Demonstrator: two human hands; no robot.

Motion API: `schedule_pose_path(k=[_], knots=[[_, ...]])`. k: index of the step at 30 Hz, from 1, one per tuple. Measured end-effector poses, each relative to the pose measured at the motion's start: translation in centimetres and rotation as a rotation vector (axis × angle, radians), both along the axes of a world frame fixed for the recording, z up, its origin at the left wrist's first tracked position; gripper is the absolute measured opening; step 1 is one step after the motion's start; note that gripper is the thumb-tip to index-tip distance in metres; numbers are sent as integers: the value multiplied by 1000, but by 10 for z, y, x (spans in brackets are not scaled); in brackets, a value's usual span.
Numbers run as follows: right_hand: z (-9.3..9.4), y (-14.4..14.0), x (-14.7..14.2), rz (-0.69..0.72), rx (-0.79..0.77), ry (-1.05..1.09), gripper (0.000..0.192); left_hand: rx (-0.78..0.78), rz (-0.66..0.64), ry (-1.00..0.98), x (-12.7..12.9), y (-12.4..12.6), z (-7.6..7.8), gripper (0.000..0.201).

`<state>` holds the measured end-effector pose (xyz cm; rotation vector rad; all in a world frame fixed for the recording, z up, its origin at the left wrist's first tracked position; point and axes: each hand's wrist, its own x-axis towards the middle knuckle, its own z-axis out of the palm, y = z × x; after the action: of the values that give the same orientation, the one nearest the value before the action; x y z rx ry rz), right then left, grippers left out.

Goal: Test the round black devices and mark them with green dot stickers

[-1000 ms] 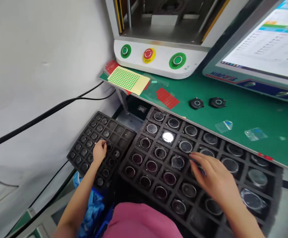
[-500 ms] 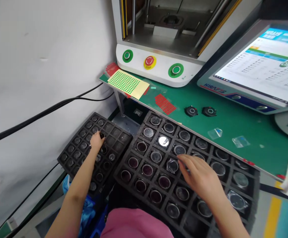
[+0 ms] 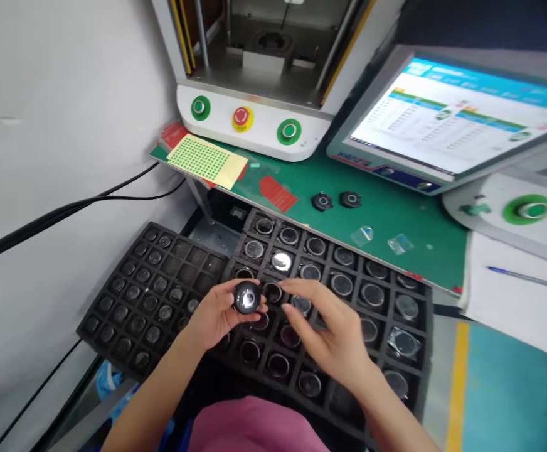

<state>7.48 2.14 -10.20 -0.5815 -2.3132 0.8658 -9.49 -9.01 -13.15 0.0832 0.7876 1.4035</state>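
Black round part [image 3: 246, 297], small and disc-shaped with a glossy face, is held in the left hand [image 3: 217, 317], whose grip is closed around its rim by thumb and fingertips. It is kept raised just above the near-left corner of the large black tray [image 3: 424, 298], between that tray and the small black tray [image 3: 113, 314] of finer cells lying to the left. The right hand [image 3: 334, 336] is spread above the large tray, its grip released and holding nothing; its forefinger is pointed toward the part and stands near it, though contact cannot be made out.

The step in hand is judged to be a pick-up and hand-over stage: one part is lifted clear of the trays and presented between both hands. For the next move, a second support at the part's rim by the right fingers would be called for, with the glossy face left untouched. On the green tabletop [image 3: 396, 213], two similar dark parts [image 3: 322, 201] are seen before the white machine [image 3: 254, 125].
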Motion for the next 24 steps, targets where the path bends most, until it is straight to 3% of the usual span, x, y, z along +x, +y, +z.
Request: schedule_pose_path(k=[3,7,12,16,20,24], knots=[[-12,28,-3,-64,-63,-67,14,-60,-61,17,8,8,1,40],[-40,90,-7,-172,-96,-134,12,-140,-45,133,10,15,1,44],[-58,154,-45,-114,-89,-214,14,-151,16,469,2,38,1,32],[-61,191,-101,28,-20,-305,15,-82,179,745,-20,90,-3,24],[-67,215,-147,200,45,-392,20,-88,470,800,-60,166,-14,24],[-77,228,-166,290,69,-444,20,-133,614,827,-96,228,-35,21]])
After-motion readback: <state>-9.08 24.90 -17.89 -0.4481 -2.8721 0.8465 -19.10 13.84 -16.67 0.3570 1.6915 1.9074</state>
